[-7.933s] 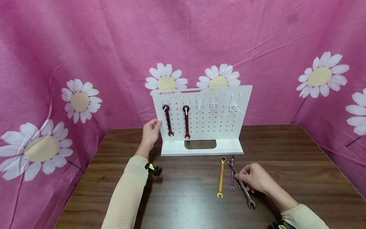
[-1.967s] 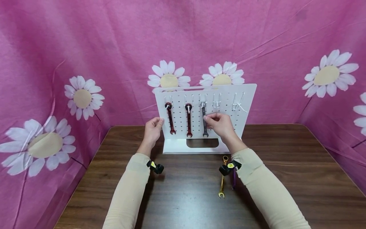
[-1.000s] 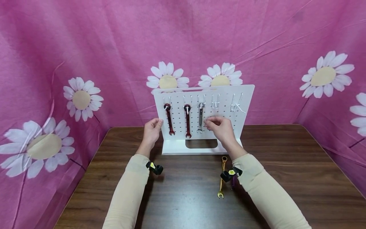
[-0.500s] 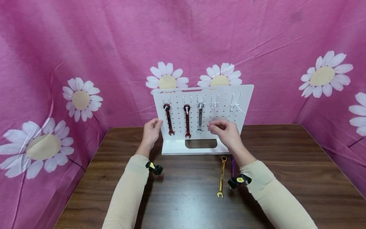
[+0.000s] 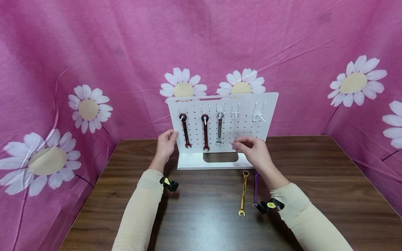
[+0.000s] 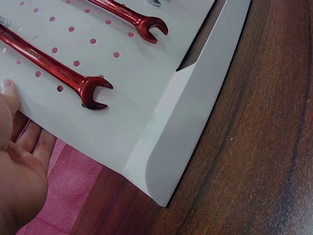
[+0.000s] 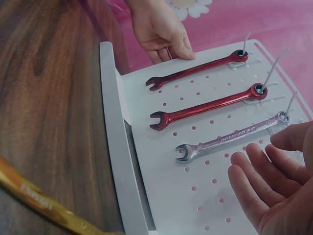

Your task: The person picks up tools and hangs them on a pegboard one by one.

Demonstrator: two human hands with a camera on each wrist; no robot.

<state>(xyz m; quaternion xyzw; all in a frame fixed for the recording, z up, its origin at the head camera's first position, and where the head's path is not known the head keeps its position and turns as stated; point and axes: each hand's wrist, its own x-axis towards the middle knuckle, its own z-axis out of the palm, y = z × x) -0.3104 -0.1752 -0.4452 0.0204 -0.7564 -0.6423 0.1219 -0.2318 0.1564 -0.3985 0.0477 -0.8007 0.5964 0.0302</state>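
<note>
Hanging by its ring end from the third hook, the silver wrench [image 5: 219, 129] lies flat against the white pegboard [image 5: 245, 120], open jaw down. The right hand [image 5: 255, 152] floats just in front of the board at the wrench's 4 o'clock, clear of it; its grip is released, fingers loose and slightly bent, palm empty in the right wrist view [image 7: 274, 188]. At the wrench's 9 o'clock two red wrenches [image 5: 205, 132] hang the same way from the first two hooks, the leftmost [image 5: 184, 130] near the board's left edge. The left hand [image 5: 165, 144] holds that edge, thumb on the front face and fingers behind the panel, as the left wrist view shows [image 6: 19, 161]. Two bare hooks [image 5: 235, 111] sit on the top row at the silver wrench's 2 o'clock.

On the brown desk [image 5: 204, 223], at 6 o'clock from the board's foot, a gold wrench [image 5: 243, 194] and a purple wrench [image 5: 255, 188] lie side by side, just apart, both pointing toward the board; the right forearm passes close beside the purple one. Pink cloth [image 5: 94, 52] printed with daisies hangs behind and to both sides.
</note>
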